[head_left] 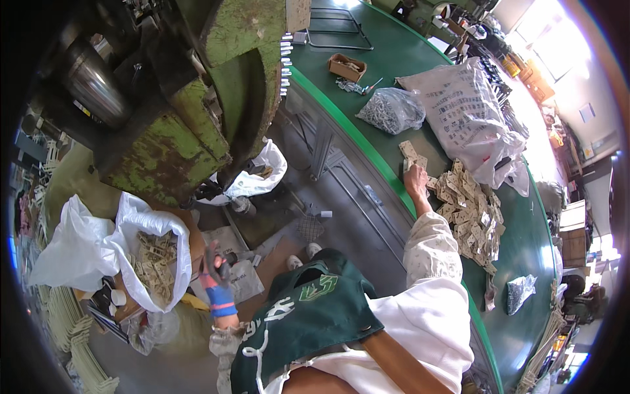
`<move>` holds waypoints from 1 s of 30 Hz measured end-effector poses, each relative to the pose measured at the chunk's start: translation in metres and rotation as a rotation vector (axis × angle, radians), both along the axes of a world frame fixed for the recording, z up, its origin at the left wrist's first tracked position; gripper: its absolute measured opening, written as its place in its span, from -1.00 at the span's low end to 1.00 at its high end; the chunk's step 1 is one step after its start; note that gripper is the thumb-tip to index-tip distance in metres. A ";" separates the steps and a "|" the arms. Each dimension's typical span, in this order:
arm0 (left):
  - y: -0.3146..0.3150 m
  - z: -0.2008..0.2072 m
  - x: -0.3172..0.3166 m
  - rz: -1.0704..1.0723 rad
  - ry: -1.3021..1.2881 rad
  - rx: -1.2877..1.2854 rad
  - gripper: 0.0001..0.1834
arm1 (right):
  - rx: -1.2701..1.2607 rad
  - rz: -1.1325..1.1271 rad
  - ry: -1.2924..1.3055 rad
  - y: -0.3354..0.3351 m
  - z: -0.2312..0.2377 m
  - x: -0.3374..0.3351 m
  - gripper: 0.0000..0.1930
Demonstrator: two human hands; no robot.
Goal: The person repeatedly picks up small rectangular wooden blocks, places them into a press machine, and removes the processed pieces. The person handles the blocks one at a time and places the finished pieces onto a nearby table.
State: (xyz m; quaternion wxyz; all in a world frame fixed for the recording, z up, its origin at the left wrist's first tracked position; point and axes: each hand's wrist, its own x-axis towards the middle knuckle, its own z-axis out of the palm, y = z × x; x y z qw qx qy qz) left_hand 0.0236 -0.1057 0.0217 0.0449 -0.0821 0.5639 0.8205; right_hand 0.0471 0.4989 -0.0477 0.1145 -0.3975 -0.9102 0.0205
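Note:
My bare right hand (415, 182) reaches over the green table, its fingers closed on small pale metal plates (411, 152) with holes in them. Right beside it spreads a heap of similar plates (467, 213). My left hand (217, 279), in a blue and red work glove with dark finger patches, is raised low at the left. Its fingers look apart, and nothing shows clearly in it. Close to that hand, a white sack (182, 259) stands with its mouth open and more such plates (155, 262) inside.
A large green machine (164, 144) with worn paint looms at the upper left. Across the table (387, 59) are a stuffed woven sack (453, 98), a clear bag of metal parts (394, 110), a small cardboard box (346, 67) and another small bag (520, 292).

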 end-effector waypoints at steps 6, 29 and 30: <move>0.104 -0.028 -0.002 -0.504 0.246 -0.666 -0.43 | -0.245 0.688 0.181 -0.100 0.054 -0.002 -0.86; 0.053 -0.011 0.020 0.038 -0.084 -0.345 -0.83 | -0.307 1.564 0.060 -0.297 -0.004 -0.255 -0.88; 0.052 -0.015 0.018 0.070 -0.086 -0.324 -0.82 | -0.315 1.558 0.084 -0.295 -0.001 -0.252 -0.87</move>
